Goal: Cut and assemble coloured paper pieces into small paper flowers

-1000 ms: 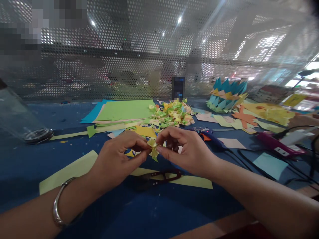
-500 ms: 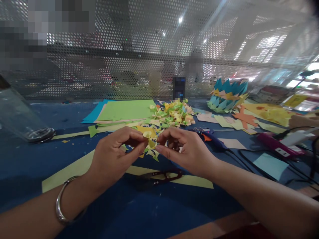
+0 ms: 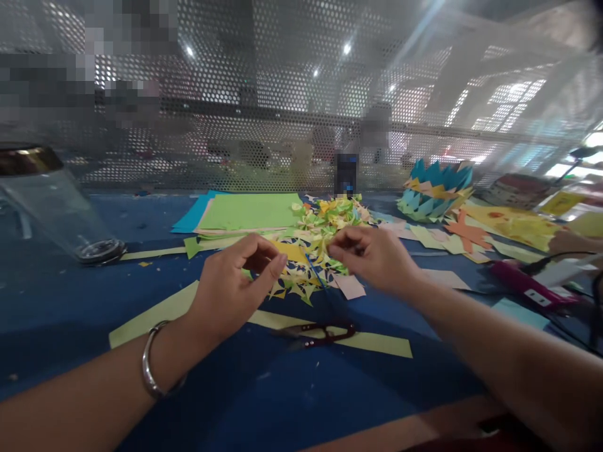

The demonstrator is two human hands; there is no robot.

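My left hand [image 3: 238,273] hovers left of the cut paper pieces, thumb and curled fingers close together, with nothing visible between them. To the right, my right hand [image 3: 379,257] reaches over the edge of the paper heap, fingertips pinched; whatever they hold is hidden. Between the hands lie pale yellow-green paper stars [image 3: 301,289], a yellow paper piece [image 3: 291,251] and a thin blue stick [image 3: 315,269]. Behind them rises a heap of small folded paper flowers [image 3: 336,210]. Thread snips [image 3: 330,334] rest on a pale paper strip [image 3: 381,343] in front.
A green paper stack [image 3: 257,210] lies behind my left hand; a clear jar [image 3: 56,213] stands left. At right are a blue-and-yellow paper crown [image 3: 436,191], an orange paper cutout [image 3: 466,232], a magenta power strip [image 3: 532,285] with cables and another person's hand [image 3: 572,243].
My hands have parted, the right one moving right toward the flower heap. The small yellow paper flower between my fingertips is no longer visible there. The view has shifted slightly.
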